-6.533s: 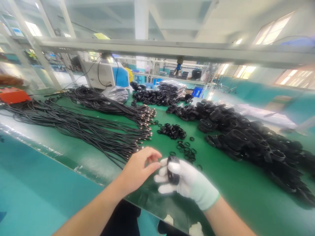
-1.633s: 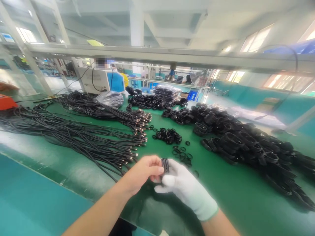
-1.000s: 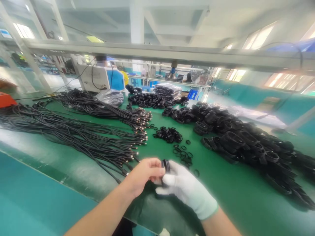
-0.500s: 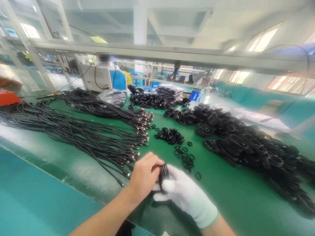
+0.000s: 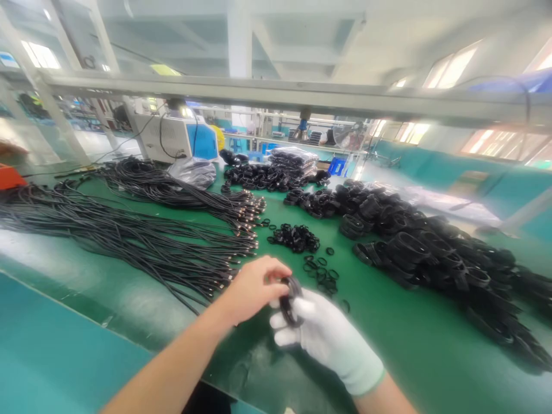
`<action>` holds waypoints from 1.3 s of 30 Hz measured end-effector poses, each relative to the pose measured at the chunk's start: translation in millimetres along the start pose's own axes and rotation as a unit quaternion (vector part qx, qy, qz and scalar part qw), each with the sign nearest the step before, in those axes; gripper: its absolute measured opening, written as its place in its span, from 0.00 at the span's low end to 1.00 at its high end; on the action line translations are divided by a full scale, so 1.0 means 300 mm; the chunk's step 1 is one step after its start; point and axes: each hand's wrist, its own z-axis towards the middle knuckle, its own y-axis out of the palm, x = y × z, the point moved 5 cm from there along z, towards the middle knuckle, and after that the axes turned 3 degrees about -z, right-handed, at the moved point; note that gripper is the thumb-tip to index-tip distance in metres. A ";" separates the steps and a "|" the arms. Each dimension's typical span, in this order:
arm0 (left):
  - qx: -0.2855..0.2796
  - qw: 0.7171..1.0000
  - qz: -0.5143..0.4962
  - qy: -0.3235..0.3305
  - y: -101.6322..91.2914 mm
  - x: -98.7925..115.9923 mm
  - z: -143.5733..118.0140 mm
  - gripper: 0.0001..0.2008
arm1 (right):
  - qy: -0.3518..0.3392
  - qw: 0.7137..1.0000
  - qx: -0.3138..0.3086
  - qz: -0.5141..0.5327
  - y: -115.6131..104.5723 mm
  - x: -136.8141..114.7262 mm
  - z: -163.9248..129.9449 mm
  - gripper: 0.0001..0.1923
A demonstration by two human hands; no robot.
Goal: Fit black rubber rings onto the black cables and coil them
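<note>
Our two hands meet low in the middle of the view over the green surface point(image 5: 405, 339). The right hand point(image 5: 328, 339), in a white glove, is closed around a small coil of black cable point(image 5: 288, 299), and the bare left hand point(image 5: 252, 287) pinches the top of the same coil with its fingertips. Most of the coil is hidden between the fingers; only an arc of it shows, and we cannot tell whether a band is on it.

Just beyond the hands lie loose black rings point(image 5: 321, 275), and a denser pile of rings point(image 5: 295, 237) a little farther on. To the left, long straight cables point(image 5: 129, 236) fan across the surface, their connector ends pointing toward the rings; their far ends run out of the picture. To the right, a heap of coiled cables point(image 5: 431, 250) stretches to the right edge, where it blurs and is cut off. At the back stand a white and blue machine point(image 5: 181, 138), a clear plastic bag point(image 5: 194, 171) and a stack of bagged coils point(image 5: 295, 158), all too soft to read; we can make out no writing or labels anywhere.

The near edge of the surface runs diagonally beneath our forearms, with teal floor point(image 5: 56, 356) beyond it. Bare green shows around the hands and to their right, between the rings and the heap.
</note>
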 end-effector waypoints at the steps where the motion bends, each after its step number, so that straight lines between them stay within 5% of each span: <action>1: -0.045 0.997 -0.054 -0.011 -0.008 0.001 0.005 0.14 | 0.001 0.999 -0.015 0.030 0.001 -0.003 -0.001 0.17; 7: -0.203 0.946 -0.254 0.010 0.001 -0.008 0.009 0.20 | 0.082 0.993 -0.070 0.055 0.024 0.013 0.000 0.29; 13: -0.107 0.982 -0.158 -0.010 -0.003 -0.045 0.030 0.17 | -0.014 0.979 0.088 -0.186 -0.025 -0.030 0.004 0.26; 19: 0.013 0.985 -0.164 -0.057 -0.073 -0.091 0.036 0.16 | -0.015 0.960 0.159 -0.228 -0.068 -0.068 0.002 0.27; 21: 0.023 0.987 -0.144 -0.071 -0.081 -0.108 0.037 0.15 | -0.026 0.904 0.218 -0.366 -0.113 -0.153 0.011 0.28; 23: 0.021 0.990 -0.122 -0.070 -0.076 -0.118 0.039 0.14 | -0.039 0.780 0.298 -0.549 -0.172 -0.286 0.022 0.26; 25: 0.019 0.993 -0.099 -0.063 -0.064 -0.120 0.039 0.13 | -0.048 0.682 0.376 -0.625 -0.244 -0.428 0.037 0.27; 28: 0.009 0.997 -0.059 -0.059 -0.039 -0.115 0.033 0.11 | -0.035 0.588 0.431 -0.684 -0.361 -0.578 0.099 0.27; 34: -0.035 0.998 0.013 -0.055 0.009 -0.117 0.022 0.09 | 0.031 0.498 0.427 -0.754 -0.558 -0.567 0.324 0.16; 39: -0.073 0.994 0.040 -0.071 0.027 -0.142 0.031 0.08 | 0.065 0.484 0.409 -0.771 -0.646 -0.552 0.411 0.17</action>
